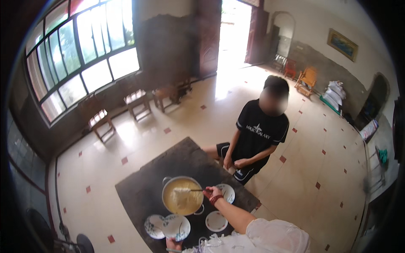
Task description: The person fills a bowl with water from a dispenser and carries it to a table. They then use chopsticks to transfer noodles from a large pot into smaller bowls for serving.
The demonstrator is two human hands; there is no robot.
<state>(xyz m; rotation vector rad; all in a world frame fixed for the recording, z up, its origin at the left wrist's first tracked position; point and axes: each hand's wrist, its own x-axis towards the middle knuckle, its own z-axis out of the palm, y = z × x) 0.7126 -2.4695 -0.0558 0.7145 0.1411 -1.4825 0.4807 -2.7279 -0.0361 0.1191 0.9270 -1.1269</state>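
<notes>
My right hand (214, 193), with a red band at its wrist, grips a thin dark utensil (196, 190). Its far end reaches into a two-handled metal pot (164, 202) and meets a pale mass (182, 191) at the surface of the yellowish food. Whether the utensil is a ladle or chopsticks I cannot tell. At the table's near side my left hand (174, 244) holds a white bowl with a blue-green pattern (176, 227) by its near edge. That bowl partly covers another patterned bowl (153, 227). A third patterned bowl (229, 191) is partly hidden behind my right hand.
A smaller white dish (216, 221) sits right of the held bowl on the dark table (177, 158). Across the right edge is a person in black (261, 132), hands low. Wooden stools (137, 99) line the window wall. A wooden chair (306, 79) and white sacks (334, 94) stand farther off.
</notes>
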